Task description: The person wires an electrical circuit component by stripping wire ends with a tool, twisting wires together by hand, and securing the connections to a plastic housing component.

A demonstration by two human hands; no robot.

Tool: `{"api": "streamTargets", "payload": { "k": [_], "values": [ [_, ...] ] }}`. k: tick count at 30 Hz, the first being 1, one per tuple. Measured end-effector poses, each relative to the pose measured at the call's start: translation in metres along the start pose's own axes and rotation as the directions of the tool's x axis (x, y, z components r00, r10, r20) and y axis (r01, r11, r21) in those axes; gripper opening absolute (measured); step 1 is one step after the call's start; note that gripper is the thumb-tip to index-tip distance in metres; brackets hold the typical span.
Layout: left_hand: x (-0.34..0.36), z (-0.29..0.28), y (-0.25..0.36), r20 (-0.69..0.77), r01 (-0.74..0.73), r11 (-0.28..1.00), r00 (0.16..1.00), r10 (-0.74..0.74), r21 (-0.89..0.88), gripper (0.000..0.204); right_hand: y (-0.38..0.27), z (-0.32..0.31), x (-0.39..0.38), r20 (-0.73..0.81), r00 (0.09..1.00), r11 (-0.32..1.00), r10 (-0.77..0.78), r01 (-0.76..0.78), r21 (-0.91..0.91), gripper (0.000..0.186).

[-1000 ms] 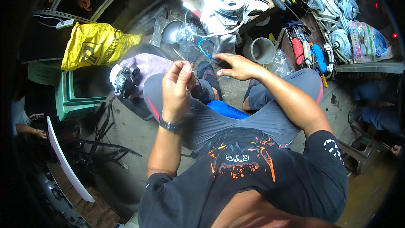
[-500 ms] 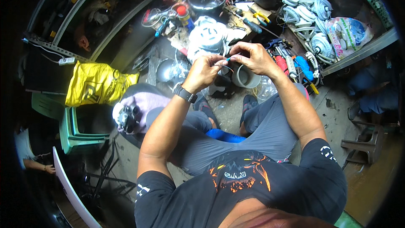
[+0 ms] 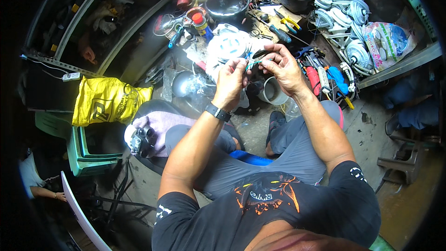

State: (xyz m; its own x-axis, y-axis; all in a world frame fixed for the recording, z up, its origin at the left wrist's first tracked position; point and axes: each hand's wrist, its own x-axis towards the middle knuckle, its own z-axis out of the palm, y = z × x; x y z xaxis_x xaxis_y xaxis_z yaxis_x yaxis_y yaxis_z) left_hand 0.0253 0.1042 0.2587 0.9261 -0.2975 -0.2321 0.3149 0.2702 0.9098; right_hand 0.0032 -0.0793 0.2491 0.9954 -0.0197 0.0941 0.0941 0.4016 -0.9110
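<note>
A thin green wire (image 3: 253,64) spans a person's left hand (image 3: 229,83) and right hand (image 3: 287,71), each grip pinched on it, near a white motor (image 3: 227,45) at the counter's (image 3: 199,48) near edge.

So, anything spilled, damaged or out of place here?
A dark, irregular patch marks the grey floor beyond the person's right knee; stain or damage, I can't tell. Otherwise, nothing stands out besides crowded tools.
</note>
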Motion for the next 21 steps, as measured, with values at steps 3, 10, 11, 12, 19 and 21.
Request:
{"api": "streamTargets", "payload": {
  "k": [3, 10, 11, 12, 19, 21],
  "values": [
    [0.002, 0.002, -0.003, -0.01, -0.028, 0.997, 1.0, 0.028, -0.066, 0.018, 0.005, -0.007, 0.001, -0.028, 0.998, 0.992, 0.063, -0.065, -0.104, 0.03],
    [-0.001, 0.013, 0.006, 0.091, -0.083, 0.967, 0.994, 0.062, 0.243, 0.015, -0.014, -0.011, 0.0, -0.002, 1.0, 0.833, -0.017, 0.013, -0.553, 0.009],
    [0.004, 0.011, -0.002, 0.064, -0.166, 0.928, 0.986, 0.153, 0.333, 0.016, -0.011, -0.017, 0.001, 0.044, 0.986, 0.706, -0.163, 0.148, -0.692, 0.011],
    [0.013, 0.005, -0.012, 0.037, -0.241, 0.871, 0.968, 0.25, 0.428, 0.017, -0.015, -0.017, 0.0, 0.038, 0.985, 0.654, -0.167, 0.139, -0.743, 0.012],
    [0.023, 0.001, -0.019, -0.059, -0.238, 0.725, 0.932, 0.358, 0.647, 0.027, -0.035, 0.008, -0.017, 0.22, 0.937, 0.441, -0.273, 0.325, -0.836, 0.01],
    [0.033, -0.005, -0.029, -0.065, -0.244, 0.709, 0.924, 0.377, 0.661, 0.029, -0.034, 0.013, -0.019, 0.325, 0.871, 0.29, -0.368, 0.44, -0.85, 0.01]
  ]
}}
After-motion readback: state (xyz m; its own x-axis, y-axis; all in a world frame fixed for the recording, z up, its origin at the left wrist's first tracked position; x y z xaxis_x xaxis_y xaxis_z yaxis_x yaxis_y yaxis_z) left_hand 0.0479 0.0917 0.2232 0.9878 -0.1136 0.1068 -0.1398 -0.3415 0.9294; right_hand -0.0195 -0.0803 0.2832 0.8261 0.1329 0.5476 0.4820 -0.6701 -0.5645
